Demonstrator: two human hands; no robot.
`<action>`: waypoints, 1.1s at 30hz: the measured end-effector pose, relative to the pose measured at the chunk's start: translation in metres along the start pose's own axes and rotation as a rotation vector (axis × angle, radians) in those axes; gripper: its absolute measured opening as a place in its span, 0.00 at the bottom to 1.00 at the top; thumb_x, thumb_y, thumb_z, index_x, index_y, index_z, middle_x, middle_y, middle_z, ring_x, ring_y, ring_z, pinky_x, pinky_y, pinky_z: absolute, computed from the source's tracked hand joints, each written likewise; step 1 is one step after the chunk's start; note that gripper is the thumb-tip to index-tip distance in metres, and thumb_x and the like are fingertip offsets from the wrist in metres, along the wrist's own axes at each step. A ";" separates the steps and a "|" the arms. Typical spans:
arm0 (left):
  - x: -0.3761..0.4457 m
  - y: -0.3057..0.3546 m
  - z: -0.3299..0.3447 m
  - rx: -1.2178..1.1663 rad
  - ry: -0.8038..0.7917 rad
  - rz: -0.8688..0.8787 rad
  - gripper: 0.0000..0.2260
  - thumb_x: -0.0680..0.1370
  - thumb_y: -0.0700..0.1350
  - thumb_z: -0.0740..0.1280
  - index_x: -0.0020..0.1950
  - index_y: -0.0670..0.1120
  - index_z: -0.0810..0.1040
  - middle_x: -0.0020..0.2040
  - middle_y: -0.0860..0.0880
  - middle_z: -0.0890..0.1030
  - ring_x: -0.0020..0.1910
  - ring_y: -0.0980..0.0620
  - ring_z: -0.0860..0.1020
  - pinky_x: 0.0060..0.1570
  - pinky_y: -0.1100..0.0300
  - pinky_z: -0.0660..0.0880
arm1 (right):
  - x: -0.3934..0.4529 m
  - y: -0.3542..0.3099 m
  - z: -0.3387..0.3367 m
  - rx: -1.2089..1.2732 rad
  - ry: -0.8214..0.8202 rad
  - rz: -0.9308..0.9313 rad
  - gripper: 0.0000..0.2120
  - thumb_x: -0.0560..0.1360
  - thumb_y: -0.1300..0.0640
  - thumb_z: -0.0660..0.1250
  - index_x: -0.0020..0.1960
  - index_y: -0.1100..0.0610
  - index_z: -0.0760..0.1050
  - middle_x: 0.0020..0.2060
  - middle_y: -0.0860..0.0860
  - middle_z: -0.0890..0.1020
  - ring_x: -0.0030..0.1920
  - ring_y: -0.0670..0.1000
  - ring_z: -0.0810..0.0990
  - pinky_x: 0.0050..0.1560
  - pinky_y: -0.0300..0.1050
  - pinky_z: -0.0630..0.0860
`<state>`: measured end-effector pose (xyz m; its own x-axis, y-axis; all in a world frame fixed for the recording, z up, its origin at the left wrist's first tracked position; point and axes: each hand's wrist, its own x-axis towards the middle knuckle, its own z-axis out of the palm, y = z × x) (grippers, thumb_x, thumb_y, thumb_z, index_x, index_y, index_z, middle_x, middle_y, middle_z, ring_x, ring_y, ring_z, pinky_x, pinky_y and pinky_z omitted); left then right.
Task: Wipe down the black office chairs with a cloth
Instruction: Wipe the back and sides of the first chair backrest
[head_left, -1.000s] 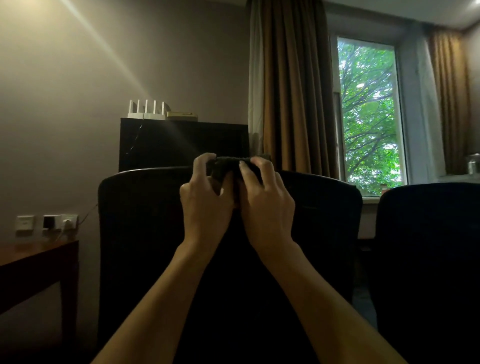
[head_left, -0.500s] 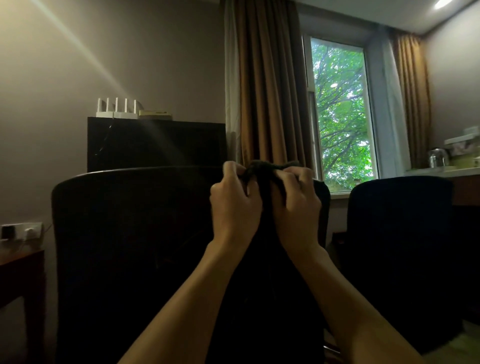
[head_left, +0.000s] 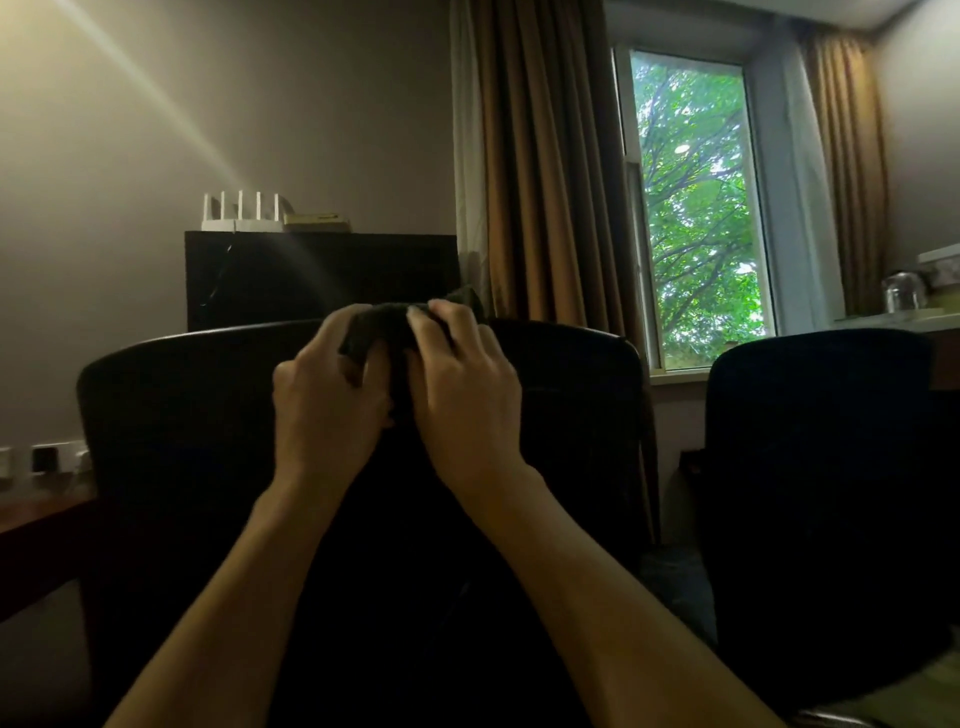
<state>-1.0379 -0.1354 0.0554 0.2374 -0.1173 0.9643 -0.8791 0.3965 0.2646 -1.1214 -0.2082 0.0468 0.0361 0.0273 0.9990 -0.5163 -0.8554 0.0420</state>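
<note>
Now both hands bunch the dark cloth (head_left: 387, 325) on the chair's top edge.

My left hand (head_left: 327, 405) and right hand (head_left: 462, 395) clench it against the near black chair (head_left: 182, 415); second chair (head_left: 810, 441) right, window (head_left: 696, 208) behind, dim room.

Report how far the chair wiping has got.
Nothing visibly finished. In hand: left hand and right hand both grip the dark bunched cloth at the top edge of the near black office chair. Left: the second black chair, untouched.
</note>
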 end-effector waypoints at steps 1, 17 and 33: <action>0.000 0.002 0.000 0.021 0.020 -0.002 0.14 0.79 0.40 0.67 0.64 0.45 0.76 0.37 0.62 0.76 0.35 0.75 0.76 0.33 0.80 0.69 | -0.001 -0.001 -0.001 0.005 0.000 -0.006 0.15 0.76 0.59 0.69 0.62 0.59 0.76 0.61 0.55 0.77 0.54 0.55 0.79 0.46 0.46 0.80; -0.007 0.047 0.065 0.307 -0.220 0.082 0.22 0.78 0.55 0.67 0.71 0.55 0.70 0.33 0.61 0.69 0.29 0.67 0.66 0.29 0.73 0.58 | -0.041 0.111 -0.062 0.037 0.203 0.300 0.20 0.77 0.49 0.56 0.54 0.62 0.77 0.56 0.58 0.75 0.48 0.58 0.79 0.43 0.35 0.62; -0.032 0.055 0.085 0.372 -0.196 0.072 0.31 0.79 0.54 0.66 0.78 0.50 0.58 0.39 0.54 0.76 0.27 0.64 0.61 0.34 0.69 0.62 | -0.094 0.126 -0.046 -0.058 0.101 0.236 0.14 0.78 0.52 0.58 0.54 0.60 0.77 0.54 0.58 0.75 0.49 0.55 0.78 0.39 0.40 0.72</action>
<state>-1.1285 -0.1874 0.0381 0.1181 -0.2867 0.9507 -0.9883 0.0587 0.1405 -1.2294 -0.2951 -0.0414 -0.1750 -0.1156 0.9778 -0.5490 -0.8129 -0.1944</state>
